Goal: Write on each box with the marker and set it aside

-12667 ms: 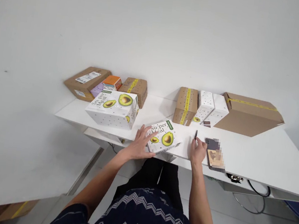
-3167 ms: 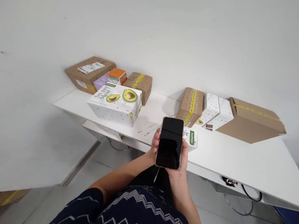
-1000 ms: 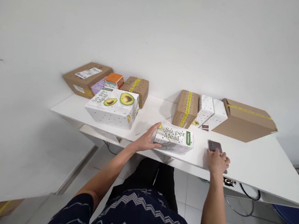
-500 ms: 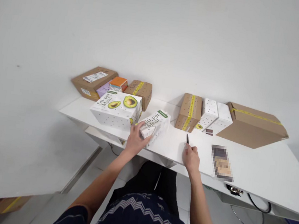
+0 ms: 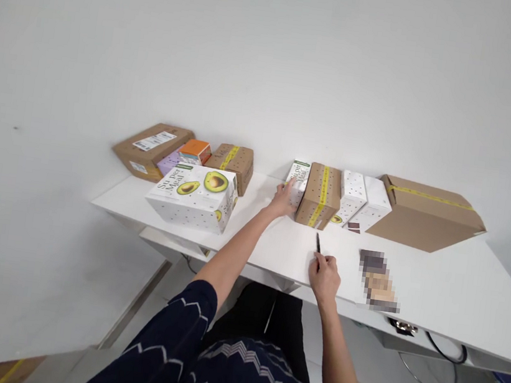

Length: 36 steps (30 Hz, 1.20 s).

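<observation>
My left hand point(image 5: 284, 200) reaches across the white table point(image 5: 272, 244) and grips a small white "Su per Meal" box point(image 5: 300, 175). The box stands near the wall, close against the left side of a brown dotted carton point(image 5: 321, 194) with yellow tape. Part of its near side is hidden by my fingers. My right hand point(image 5: 325, 277) rests close to the table's front edge, closed around a slim black pen-like tool point(image 5: 318, 242) that points away from me. A larger white "Su per Meal" box point(image 5: 193, 199) with avocado pictures stands to the left.
Two white boxes point(image 5: 353, 195) and a large brown carton point(image 5: 431, 218) stand at the right. Behind the avocado box are a brown carton point(image 5: 153, 146), an orange box point(image 5: 196, 149) and another taped carton point(image 5: 235, 164). A blurred-out flat item point(image 5: 379, 282) lies right of my right hand.
My left hand has carried the small white box rightward and back, from beside the large avocado box to the taped carton. My right hand stays in nearly the same place with the black tool.
</observation>
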Available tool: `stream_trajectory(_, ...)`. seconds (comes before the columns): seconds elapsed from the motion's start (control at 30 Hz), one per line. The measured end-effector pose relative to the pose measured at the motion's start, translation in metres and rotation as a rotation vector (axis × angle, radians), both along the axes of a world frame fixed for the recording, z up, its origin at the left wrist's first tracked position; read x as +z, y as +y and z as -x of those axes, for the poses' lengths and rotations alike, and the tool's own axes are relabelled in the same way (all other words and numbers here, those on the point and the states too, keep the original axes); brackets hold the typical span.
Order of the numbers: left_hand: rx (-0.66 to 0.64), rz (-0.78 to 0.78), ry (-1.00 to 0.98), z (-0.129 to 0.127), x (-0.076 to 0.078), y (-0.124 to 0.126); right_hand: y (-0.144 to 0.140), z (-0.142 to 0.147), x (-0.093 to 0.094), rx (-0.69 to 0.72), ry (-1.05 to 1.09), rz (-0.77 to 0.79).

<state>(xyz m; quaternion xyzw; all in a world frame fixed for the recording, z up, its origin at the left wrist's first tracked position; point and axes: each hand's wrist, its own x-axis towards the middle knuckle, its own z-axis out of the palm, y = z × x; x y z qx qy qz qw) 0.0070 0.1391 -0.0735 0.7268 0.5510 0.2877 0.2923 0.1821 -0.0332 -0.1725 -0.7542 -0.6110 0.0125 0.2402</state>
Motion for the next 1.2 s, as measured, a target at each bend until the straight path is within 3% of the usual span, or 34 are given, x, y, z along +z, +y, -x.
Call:
stream_trajectory(0.07,-0.017,-0.076,0.0,0.004,0.003,-0.015,0.0,0.0,0.0,-0.011,0.009,-0.001)
stream_trajectory(0.17,0.008,-0.454,-0.009,0.034,0.008,-0.055,-0.001,0.0,-0.002,-0.024,0.016,-0.002)
stream_trajectory(0.23,0.198,-0.639,-0.004,0.075,0.016,-0.079,-0.001,0.001,-0.003,-0.048,0.012,-0.005)
stream_trajectory(0.3,0.47,-0.72,0.02,0.131,0.027,-0.091,-0.001,0.002,-0.003,-0.088,0.018,-0.008)
stream_trajectory(0.37,0.787,-0.694,0.021,0.193,0.038,-0.092,-0.001,0.003,-0.002,-0.133,0.05,-0.007)
stream_trajectory(0.43,0.984,-0.548,0.021,0.247,0.044,-0.088,0.0,0.002,0.0,-0.182,0.128,-0.007)
stream_trajectory(0.5,1.022,-0.261,-0.072,0.286,0.044,-0.085,0.0,-0.001,0.004,-0.224,0.244,-0.027)
stream_trajectory(0.57,0.925,0.013,-0.232,0.305,0.038,-0.086,0.0,-0.007,0.008,-0.26,0.399,-0.054)
stream_trajectory(0.63,0.836,0.155,-0.349,0.31,0.03,-0.094,-0.003,-0.014,0.011,-0.295,0.634,-0.067)
stream_trajectory(0.7,0.783,0.195,-0.398,0.303,0.022,-0.104,-0.009,-0.021,0.014,-0.299,0.986,-0.087)
stream_trajectory(0.8,0.684,0.215,-0.407,0.282,0.016,-0.122,-0.02,-0.033,0.017,-0.179,1.567,-0.077)
stream_trajectory(0.9,0.566,0.199,-0.389,0.253,0.014,-0.137,-0.03,-0.044,0.024,-0.041,1.928,0.037)
stream_trajectory(1.07,0.396,0.248,-0.354,0.202,0.011,-0.149,-0.039,-0.044,0.043,0.137,2.061,0.06)
stream_trajectory(1.2,0.381,0.325,-0.315,0.169,0.004,-0.148,-0.032,-0.024,0.052,0.135,1.889,0.022)
